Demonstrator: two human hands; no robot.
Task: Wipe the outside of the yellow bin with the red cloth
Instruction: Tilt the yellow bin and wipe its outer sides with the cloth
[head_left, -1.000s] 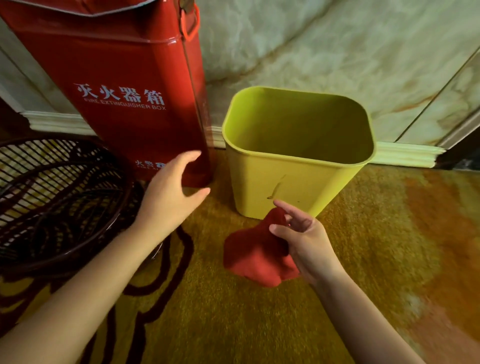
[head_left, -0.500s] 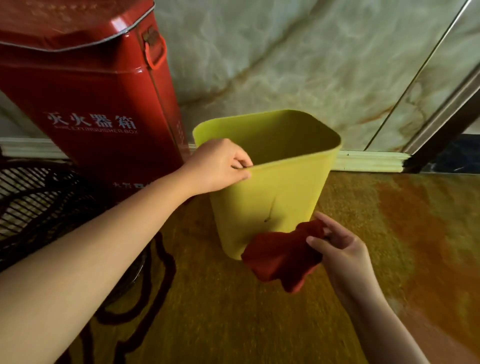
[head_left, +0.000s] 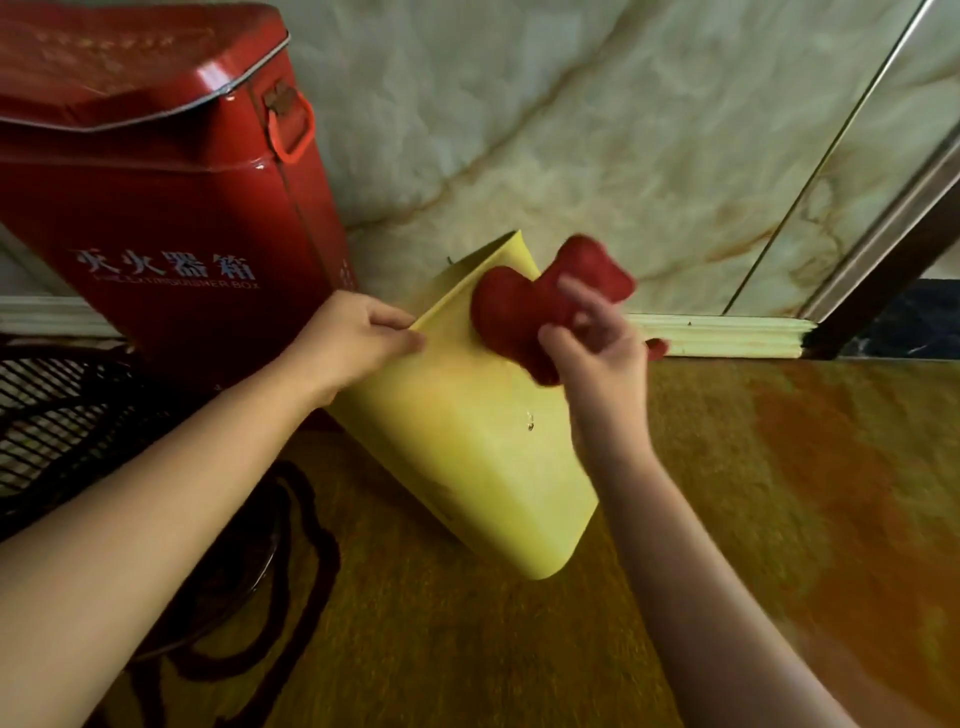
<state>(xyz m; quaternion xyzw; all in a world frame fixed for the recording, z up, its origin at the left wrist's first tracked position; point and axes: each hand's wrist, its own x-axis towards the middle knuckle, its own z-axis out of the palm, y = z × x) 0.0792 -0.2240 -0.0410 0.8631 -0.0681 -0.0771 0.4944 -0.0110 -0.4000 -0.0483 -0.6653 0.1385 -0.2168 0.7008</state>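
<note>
The yellow bin (head_left: 467, 447) is tipped away from me, its mouth turned toward the wall and its base corner pointing at me. My left hand (head_left: 358, 343) grips the bin's rim at the left. My right hand (head_left: 597, 348) holds the bunched red cloth (head_left: 524, 306) against the upper part of the bin's near side, close to the rim. The cloth and my right fingers are blurred. The bin's inside is hidden.
A tall red fire extinguisher box (head_left: 166, 208) stands at the left against the marble wall (head_left: 597, 130). A dark wire basket (head_left: 57, 415) sits at the far left. The floor (head_left: 779, 493) is yellow-brown with a dark curved pattern; a dark door frame (head_left: 883, 249) rises at the right.
My left hand reached the bin's rim, gripped it and tipped the bin back. My right hand lifted the red cloth off the floor up onto the bin's side near the rim.
</note>
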